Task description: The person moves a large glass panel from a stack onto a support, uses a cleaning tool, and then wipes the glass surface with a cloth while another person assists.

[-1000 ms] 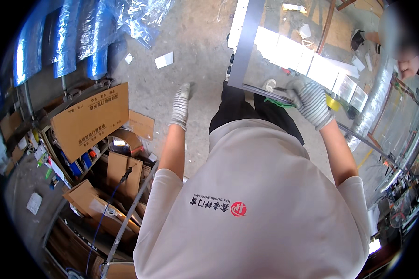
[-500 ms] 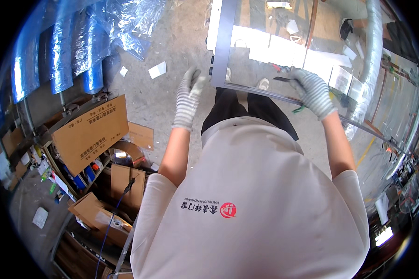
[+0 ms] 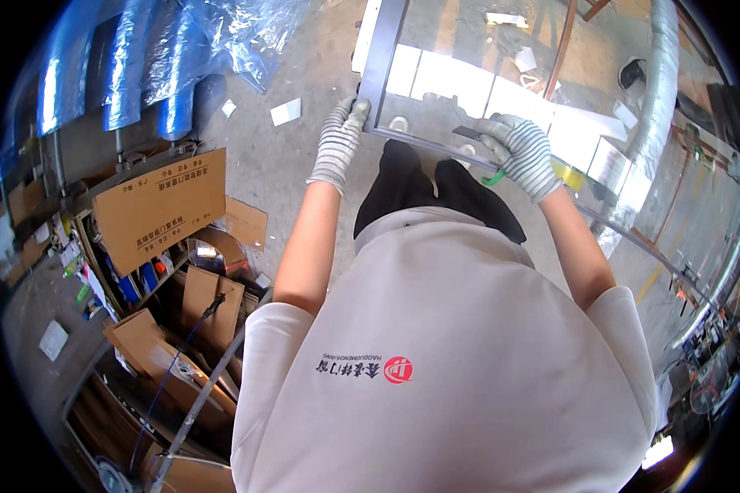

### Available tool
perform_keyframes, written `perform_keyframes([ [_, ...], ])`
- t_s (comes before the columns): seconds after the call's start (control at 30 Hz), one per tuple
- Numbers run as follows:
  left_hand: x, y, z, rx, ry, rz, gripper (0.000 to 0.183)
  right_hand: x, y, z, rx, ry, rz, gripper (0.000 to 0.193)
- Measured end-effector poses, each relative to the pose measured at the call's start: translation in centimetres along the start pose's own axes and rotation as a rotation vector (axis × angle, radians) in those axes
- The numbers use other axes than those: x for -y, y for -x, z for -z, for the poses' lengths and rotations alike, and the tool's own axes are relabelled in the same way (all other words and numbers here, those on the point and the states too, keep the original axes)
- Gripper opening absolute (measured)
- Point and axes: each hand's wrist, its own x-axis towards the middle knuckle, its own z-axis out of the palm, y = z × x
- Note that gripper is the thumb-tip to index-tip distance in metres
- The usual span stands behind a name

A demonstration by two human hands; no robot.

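In front of me is a grey-framed glass window panel (image 3: 380, 76), its near left corner by my legs. My left hand (image 3: 339, 141), in a grey-striped glove, is closed at the outer edge of the frame near that corner. My right hand (image 3: 520, 152), gloved the same way, is closed around a flat tool with a dark blade (image 3: 466, 132), held over the near edge of the glass. A green part (image 3: 494, 177) shows below that hand; whether it belongs to the tool I cannot tell.
At left stand a brown cardboard sheet (image 3: 160, 209), open boxes (image 3: 152, 345) and blue film-wrapped rolls (image 3: 123, 74). A silver-wrapped bar (image 3: 659, 90) runs along the right. White paper (image 3: 286, 112) lies on the floor. Beyond the glass, another person's shoe (image 3: 631, 72) shows.
My left hand has moved up and right to the frame's edge and closed there. My right hand has shifted left with the bladed tool. The panel appears slightly further left in view.
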Motion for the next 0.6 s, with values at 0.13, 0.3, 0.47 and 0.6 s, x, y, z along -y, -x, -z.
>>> perform_keyframes([
  [0.13,-0.1,0.1,-0.3,-0.038,0.009,-0.027,0.041,-0.6,-0.7,-0.4,-0.043,0.033,0.072,0.012],
  [0.3,0.4,0.0,-0.1,-0.003,0.014,-0.001,0.043,-0.6,-1.2,-1.3,-0.007,0.072,0.142,0.018],
  [0.47,0.0,-0.1,0.1,0.006,0.079,0.052,0.044,1.3,-5.5,-1.6,0.079,0.091,0.365,0.025],
  [0.6,0.5,0.1,0.3,-0.009,0.096,0.061,0.045,4.5,-8.7,-3.6,0.188,0.257,0.442,0.032],
])
